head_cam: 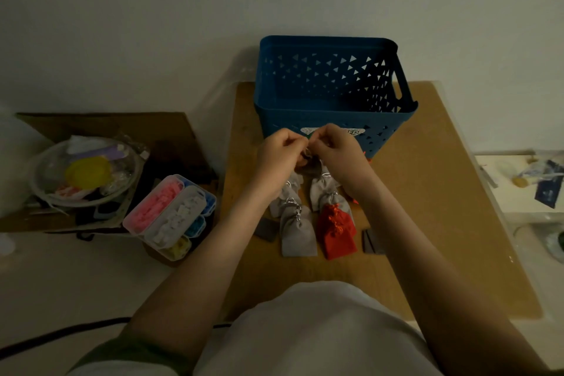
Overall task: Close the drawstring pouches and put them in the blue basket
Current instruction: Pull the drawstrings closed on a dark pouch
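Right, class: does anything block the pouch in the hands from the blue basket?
Nothing visible. The left hand and right hand hold the pouch just before the blue basket; its top is open, so only its near wall must be cleared.

The basket stands in the centre of the frame, at the far end of the board and close to the wall behind it. Just before its near wall the left hand and right hand meet, pinching a held pouch that is mostly hidden between them. Below them, a heap of pouches lies on the board. Left of the board sits a compartment box. Further left a bowl rests on a cardboard sheet. A cable crosses the lower left corner. At the right edge a low shelf carries clutter.
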The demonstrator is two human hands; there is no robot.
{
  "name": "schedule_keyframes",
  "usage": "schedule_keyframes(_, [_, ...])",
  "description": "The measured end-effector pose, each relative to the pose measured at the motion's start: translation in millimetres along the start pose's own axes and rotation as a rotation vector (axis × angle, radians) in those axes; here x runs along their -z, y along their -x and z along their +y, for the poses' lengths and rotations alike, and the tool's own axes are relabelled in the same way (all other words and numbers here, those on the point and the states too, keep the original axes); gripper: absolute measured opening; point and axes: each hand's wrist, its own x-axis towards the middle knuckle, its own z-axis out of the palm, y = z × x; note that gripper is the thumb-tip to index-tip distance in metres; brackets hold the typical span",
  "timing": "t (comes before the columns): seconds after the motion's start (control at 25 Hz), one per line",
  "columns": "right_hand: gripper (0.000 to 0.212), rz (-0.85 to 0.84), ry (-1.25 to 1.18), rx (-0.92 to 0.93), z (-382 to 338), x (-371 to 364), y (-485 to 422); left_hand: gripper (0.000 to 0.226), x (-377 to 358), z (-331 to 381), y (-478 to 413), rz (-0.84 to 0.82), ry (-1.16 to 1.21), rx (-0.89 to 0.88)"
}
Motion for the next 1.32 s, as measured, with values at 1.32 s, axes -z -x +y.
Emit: schedule_keyframes(1.32, [0.019,-0.079,0.059,-0.03,-5.0,6.5,3.4,0.011,11.6,-2.6,-4.3,-0.166,0.261,-0.022])
